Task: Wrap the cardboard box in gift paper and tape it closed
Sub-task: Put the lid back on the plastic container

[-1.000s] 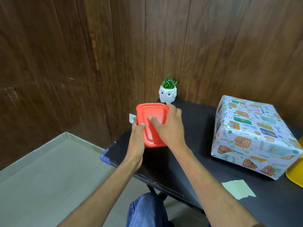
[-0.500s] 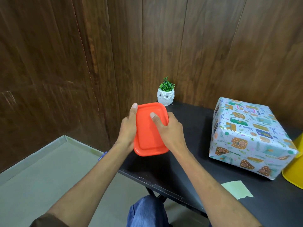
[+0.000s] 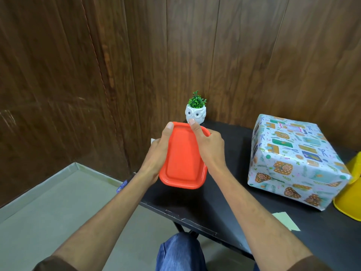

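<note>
Over counter (image 3: 236, 141) left edge | left hand (image 3: 158, 153), right hand (image 3: 212, 149) both grasp red tub (image 3: 183, 159) | best carried level, clear of wrapped box (image 3: 293, 157).

Nothing here can be read as words, numbers or a brand. The gift paper on the wrapped box (image 3: 293, 159) shows only printed pictures such as scissors, bows and parcels, with no legible lettering. A small blue piece (image 3: 122, 187) at the table's (image 3: 195, 208) near-left corner bears white marks, too small and blurred to make out.
</note>
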